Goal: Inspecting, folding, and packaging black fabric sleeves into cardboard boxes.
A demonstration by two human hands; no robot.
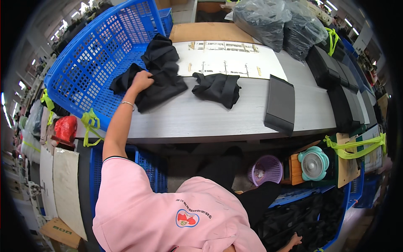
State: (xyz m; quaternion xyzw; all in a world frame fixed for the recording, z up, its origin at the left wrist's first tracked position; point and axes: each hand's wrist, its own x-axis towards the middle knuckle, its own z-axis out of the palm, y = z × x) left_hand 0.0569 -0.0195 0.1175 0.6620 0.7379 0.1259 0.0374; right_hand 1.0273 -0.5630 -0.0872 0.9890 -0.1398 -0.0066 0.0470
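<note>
My left hand (pixel 143 80) is closed on a black cloth piece (pixel 161 90) that lies across the table's left side, against the opening of a blue plastic basket (pixel 90 54). Another bunched black cloth reaches up behind it. To the right, a separate crumpled black cloth piece (pixel 218 89) rests on the grey table (pixel 189 119). At the lower right, my right hand (pixel 296 240) is down among a heap of black cloth (pixel 308 218) in a blue bin, its fingers curled at the cloth. Its fingertips are partly hidden.
A white marked board (pixel 226 59) lies at the table's back. Dark flat stacks (pixel 279 105) sit toward the right, with plastic-bagged goods (pixel 264 23) behind. Below the table are a purple basket (pixel 266 170) and a turquoise fan (pixel 313 163).
</note>
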